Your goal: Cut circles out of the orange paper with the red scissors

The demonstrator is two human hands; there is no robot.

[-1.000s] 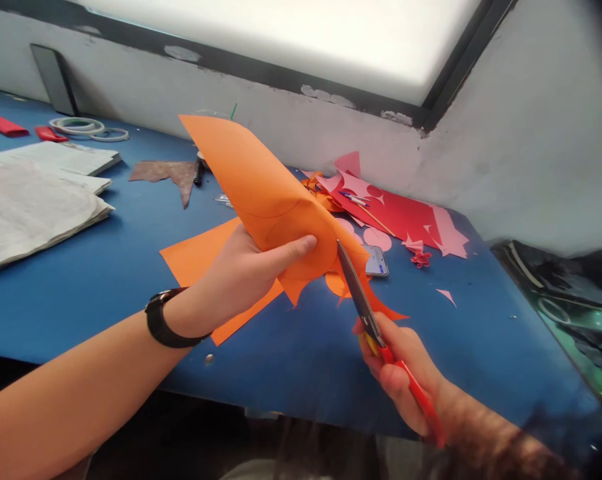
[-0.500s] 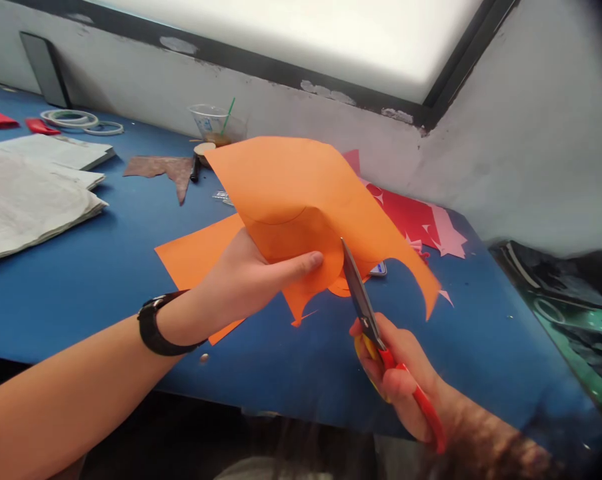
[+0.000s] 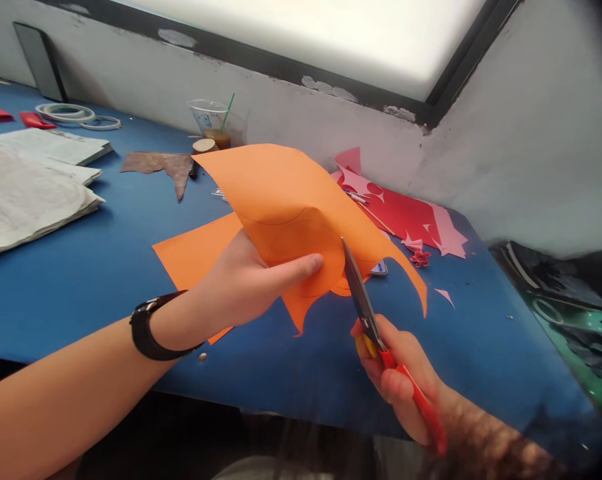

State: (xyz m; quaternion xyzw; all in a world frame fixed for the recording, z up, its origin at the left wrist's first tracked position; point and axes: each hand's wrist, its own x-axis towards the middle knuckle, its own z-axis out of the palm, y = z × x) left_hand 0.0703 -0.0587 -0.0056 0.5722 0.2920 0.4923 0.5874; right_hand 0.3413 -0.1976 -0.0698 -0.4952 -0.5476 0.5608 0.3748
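Note:
My left hand pinches a curved orange sheet of paper, thumb on top and fingers hidden beneath. A thin drawn arc runs across the sheet, and its near edge is cut into a curve. My right hand is wrapped round the handles of scissors with red and yellow grips. The blades look nearly closed, their tip at the paper's cut edge right of my left thumb. Another orange sheet lies on the table under my left wrist. Part of a further orange piece shows below the held sheet.
On the blue table lie red and pink paper scraps at the right. At the back stand a plastic cup with a green straw and a dark phone-like slab. Stacked papers lie left, near a brown scrap.
The held orange sheet has shifted slightly left and its far edge has dipped, showing more red and pink paper behind. Both hands keep their grips, almost still.

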